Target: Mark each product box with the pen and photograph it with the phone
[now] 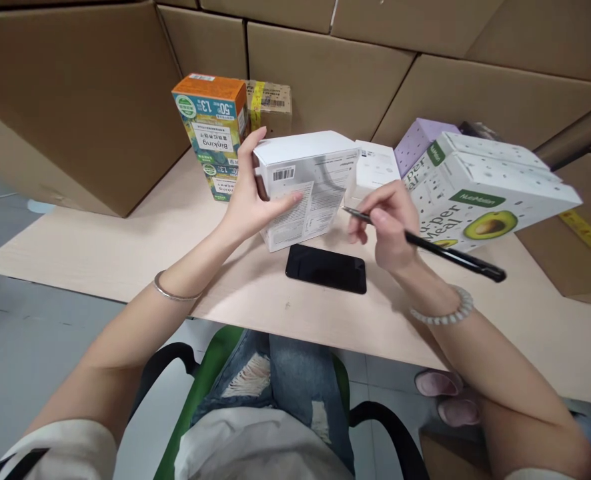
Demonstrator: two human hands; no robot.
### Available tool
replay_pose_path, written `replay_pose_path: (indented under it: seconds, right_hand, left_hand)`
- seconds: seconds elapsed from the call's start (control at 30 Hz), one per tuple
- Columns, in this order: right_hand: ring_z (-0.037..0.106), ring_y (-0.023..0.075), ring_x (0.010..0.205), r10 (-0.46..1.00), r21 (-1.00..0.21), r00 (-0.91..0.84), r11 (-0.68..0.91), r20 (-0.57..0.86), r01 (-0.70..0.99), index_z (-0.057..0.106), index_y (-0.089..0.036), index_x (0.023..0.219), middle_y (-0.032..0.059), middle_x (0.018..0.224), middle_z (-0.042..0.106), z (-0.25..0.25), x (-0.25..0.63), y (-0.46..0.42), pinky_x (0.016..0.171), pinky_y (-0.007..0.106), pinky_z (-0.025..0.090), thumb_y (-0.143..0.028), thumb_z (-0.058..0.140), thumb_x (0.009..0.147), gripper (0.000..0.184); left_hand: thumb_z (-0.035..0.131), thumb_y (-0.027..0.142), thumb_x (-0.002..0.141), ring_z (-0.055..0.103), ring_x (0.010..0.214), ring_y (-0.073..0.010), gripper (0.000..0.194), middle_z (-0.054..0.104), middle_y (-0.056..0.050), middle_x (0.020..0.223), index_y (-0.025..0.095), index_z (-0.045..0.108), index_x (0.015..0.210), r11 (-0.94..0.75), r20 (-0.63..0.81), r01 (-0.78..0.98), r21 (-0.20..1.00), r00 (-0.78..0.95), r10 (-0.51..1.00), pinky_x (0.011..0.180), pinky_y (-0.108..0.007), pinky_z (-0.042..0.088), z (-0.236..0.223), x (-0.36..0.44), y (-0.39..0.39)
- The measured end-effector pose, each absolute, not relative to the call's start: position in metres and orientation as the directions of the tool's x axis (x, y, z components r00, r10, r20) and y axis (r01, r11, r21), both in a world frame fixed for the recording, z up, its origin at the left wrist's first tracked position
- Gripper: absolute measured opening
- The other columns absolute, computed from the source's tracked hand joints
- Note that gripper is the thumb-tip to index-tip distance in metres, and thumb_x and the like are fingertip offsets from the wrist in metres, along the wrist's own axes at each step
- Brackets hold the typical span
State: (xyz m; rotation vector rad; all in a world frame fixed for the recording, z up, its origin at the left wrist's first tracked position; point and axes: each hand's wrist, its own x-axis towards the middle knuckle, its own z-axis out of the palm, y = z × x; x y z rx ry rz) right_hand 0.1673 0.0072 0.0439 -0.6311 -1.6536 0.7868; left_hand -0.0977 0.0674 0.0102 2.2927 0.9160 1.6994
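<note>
My left hand (pixel 253 193) grips a white box (pixel 320 193) at its left end, the thumb lying across the printed side. A barcode and small grey text show on that side, which is tilted toward me. My right hand (pixel 390 223) is closed round a black pen (pixel 450 255). The pen's tip points left, close to the box's lower right edge; I cannot tell whether it touches. Below the box, a black phone (pixel 325 269) lies face up on the table (pixel 255 300) with its screen dark.
Orange-topped boxes (pixel 210 120) are stacked at the back left, beside a small taped carton (pixel 270 107). A smaller white box (pixel 374 167), a purple box (pixel 420 140) and white avocado-printed boxes (pixel 485 193) stand at the right. Large cardboard cartons (pixel 320 80) wall off the back.
</note>
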Motion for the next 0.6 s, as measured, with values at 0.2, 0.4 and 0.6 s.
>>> replay_pose_path:
  seconds: [0.2,0.4,0.6]
  right_hand:
    - [0.060,0.0135,0.060,0.575,-0.539,-0.375,0.816,0.727,0.208,0.061,-0.028,0.084,-0.0038,0.072,0.066,0.070,0.120,0.007,0.059,0.031,0.054,-0.041,0.070,0.091,0.017]
    - [0.060,0.0160,0.066,0.484,-0.435,-0.352,0.875,0.801,0.215,0.059,-0.027,0.077,-0.0021,0.073,0.067,0.077,0.089,0.032,0.067,0.036,0.057,-0.030,0.066,0.085,0.011]
    - [0.060,0.0162,0.064,0.588,-0.512,-0.311,0.807,0.747,0.296,0.059,-0.028,0.075,-0.0026,0.071,0.067,0.079,0.089,0.022,0.067,0.035,0.056,-0.025,0.064,0.086,0.013]
  left_hand:
    - [0.079,0.075,0.076,0.048,0.144,-0.0342,0.107,0.037,-0.010,0.157,0.041,0.016,0.156,-0.831,0.834,0.348,0.434,0.194,0.517,0.124,-0.057,0.042,0.008,-0.099,0.074]
    - [0.072,0.070,0.086,0.057,0.132,-0.0289,0.092,0.044,-0.011,0.150,0.037,0.018,0.153,-0.822,0.814,0.343,0.454,0.214,0.539,0.113,-0.051,0.053,0.009,-0.099,0.069]
    - [0.068,0.076,0.086,0.058,0.131,-0.0250,0.091,0.046,-0.010,0.150,0.036,0.019,0.151,-0.786,0.785,0.392,0.477,0.213,0.582,0.108,-0.044,0.057,0.015,-0.094,0.058]
